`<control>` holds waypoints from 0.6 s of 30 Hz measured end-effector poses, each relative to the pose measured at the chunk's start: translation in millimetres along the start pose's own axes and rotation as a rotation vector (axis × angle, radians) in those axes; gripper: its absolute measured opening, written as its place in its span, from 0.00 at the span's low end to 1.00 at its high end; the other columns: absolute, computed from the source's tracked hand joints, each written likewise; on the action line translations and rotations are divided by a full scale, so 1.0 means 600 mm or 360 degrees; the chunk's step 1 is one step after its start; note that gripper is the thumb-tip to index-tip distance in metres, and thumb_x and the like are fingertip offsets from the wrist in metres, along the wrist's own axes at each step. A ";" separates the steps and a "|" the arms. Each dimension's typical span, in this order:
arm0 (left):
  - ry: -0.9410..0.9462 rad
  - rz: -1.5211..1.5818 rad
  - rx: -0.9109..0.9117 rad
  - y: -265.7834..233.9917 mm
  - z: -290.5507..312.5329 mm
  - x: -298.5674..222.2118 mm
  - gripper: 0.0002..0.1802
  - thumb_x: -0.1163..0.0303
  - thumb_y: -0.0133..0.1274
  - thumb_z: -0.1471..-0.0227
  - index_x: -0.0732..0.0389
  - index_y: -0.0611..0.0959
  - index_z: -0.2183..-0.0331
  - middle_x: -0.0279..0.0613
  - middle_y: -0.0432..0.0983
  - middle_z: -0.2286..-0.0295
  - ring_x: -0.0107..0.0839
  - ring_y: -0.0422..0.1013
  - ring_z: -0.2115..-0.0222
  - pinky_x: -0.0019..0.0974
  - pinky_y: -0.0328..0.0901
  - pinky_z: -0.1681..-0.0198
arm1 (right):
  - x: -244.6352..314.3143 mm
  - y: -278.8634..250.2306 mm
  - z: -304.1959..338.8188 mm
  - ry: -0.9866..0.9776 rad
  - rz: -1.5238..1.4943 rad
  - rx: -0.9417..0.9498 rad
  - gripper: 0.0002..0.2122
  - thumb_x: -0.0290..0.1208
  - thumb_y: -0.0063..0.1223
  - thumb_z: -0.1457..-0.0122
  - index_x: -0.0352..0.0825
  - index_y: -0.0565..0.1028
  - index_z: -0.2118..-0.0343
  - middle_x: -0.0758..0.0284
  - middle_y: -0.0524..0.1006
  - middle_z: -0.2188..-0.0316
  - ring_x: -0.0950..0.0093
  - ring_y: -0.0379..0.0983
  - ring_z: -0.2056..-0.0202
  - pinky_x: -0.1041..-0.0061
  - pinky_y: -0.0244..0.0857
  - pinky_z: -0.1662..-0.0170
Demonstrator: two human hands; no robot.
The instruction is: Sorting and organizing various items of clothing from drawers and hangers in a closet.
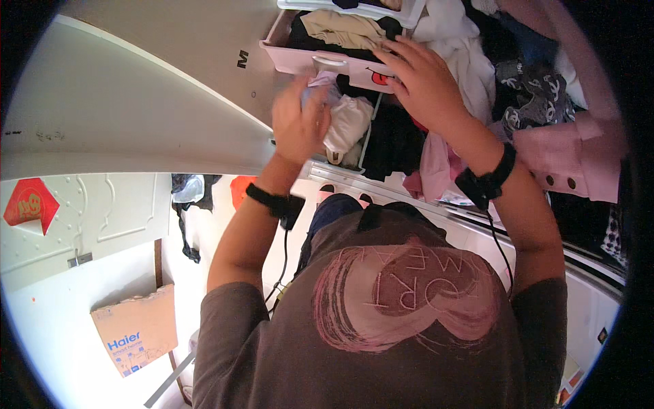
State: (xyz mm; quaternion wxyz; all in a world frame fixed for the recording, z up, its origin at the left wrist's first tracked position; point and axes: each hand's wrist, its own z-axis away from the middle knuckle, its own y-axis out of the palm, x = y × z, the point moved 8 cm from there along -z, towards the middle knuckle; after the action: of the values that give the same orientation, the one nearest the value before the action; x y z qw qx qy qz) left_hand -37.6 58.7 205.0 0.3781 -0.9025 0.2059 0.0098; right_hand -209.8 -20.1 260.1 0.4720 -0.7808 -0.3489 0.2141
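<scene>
A pink storage box (pixel 286 60) with a pale front handle holds folded beige and black clothes. My right hand (pixel 426 82) is at its right front corner, fingers spread over the rim and front panel. Lower and nearer, a second container (pixel 370 133) holds a shiny white garment (pixel 349 123) and some dark cloth. My left hand (pixel 298 123) is over its left side, beside a lavender cloth (pixel 323 80). Motion smears the left fingers, so I cannot make out whether they grip that cloth.
Black clothes (pixel 394 140), a white fluffy garment (pixel 460 75) and a pink buttoned knit (pixel 555 157) fill the cupboard to the right. A grey door panel (pixel 170 102) stands at the left. A torn cardboard piece (pixel 139 327) leans by the wall at lower left.
</scene>
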 end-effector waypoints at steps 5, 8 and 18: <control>-0.0321 0.0104 0.0544 0.108 0.132 0.015 0.30 0.65 0.64 0.60 0.56 0.75 0.52 0.47 0.72 0.56 0.51 0.69 0.56 0.49 0.63 0.52 | -0.002 -0.036 0.062 0.0070 -0.0184 -0.0038 0.22 0.25 0.55 0.48 0.40 0.70 0.47 0.61 0.66 0.44 0.60 0.61 0.42 0.59 0.57 0.41; -0.0740 0.0068 0.0812 0.174 0.156 0.067 0.31 0.58 0.63 0.59 0.58 0.75 0.52 0.48 0.74 0.58 0.50 0.70 0.57 0.50 0.63 0.52 | -0.005 -0.018 0.112 0.0158 -0.0327 0.0063 0.21 0.24 0.55 0.48 0.38 0.71 0.49 0.60 0.66 0.44 0.58 0.61 0.43 0.58 0.57 0.41; -0.0656 0.0089 0.1196 0.255 0.121 0.050 0.33 0.52 0.64 0.66 0.60 0.79 0.58 0.49 0.74 0.56 0.49 0.69 0.53 0.48 0.63 0.51 | -0.044 0.035 0.272 0.0387 -0.0432 0.0271 0.10 0.22 0.52 0.45 0.32 0.75 0.58 0.56 0.74 0.56 0.57 0.68 0.51 0.62 0.60 0.47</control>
State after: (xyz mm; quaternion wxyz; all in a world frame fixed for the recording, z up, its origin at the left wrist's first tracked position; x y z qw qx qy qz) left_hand -57.9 1.2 44.1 0.7135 -0.6752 0.1395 0.1245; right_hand -328.4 49.7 165.8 0.5996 -0.7039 -0.3720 0.0815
